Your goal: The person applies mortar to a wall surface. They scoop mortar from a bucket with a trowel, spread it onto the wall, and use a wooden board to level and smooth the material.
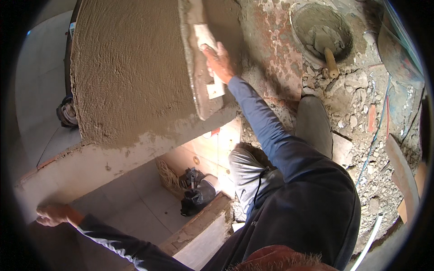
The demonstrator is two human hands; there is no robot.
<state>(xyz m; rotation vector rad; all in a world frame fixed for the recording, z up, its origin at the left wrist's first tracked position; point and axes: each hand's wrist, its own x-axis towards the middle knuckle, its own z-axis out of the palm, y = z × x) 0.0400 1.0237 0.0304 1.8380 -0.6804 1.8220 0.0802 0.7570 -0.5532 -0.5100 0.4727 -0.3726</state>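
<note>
My right hand (219,63) is wrapped round the pale handle of a long plastering trowel (204,101). The trowel's blade lies flat against the wet grey-brown mortar (131,58), near that surface's right side. Streaks and ridges cover the mortar to the left of the blade. Down at the lower left, my left hand (55,214) has its fingers curled at the end of a pale ledge (108,165), touching its edge. Shadow hides part of those fingers.
A round bucket (300,27) of mortar with a wooden-handled tool (331,63) in it stands at the upper right. Rubble (361,99) covers the ground beside my legs. Below the ledge, a coiled rope (168,175) and a dark bag (199,198) lie in a tiled recess.
</note>
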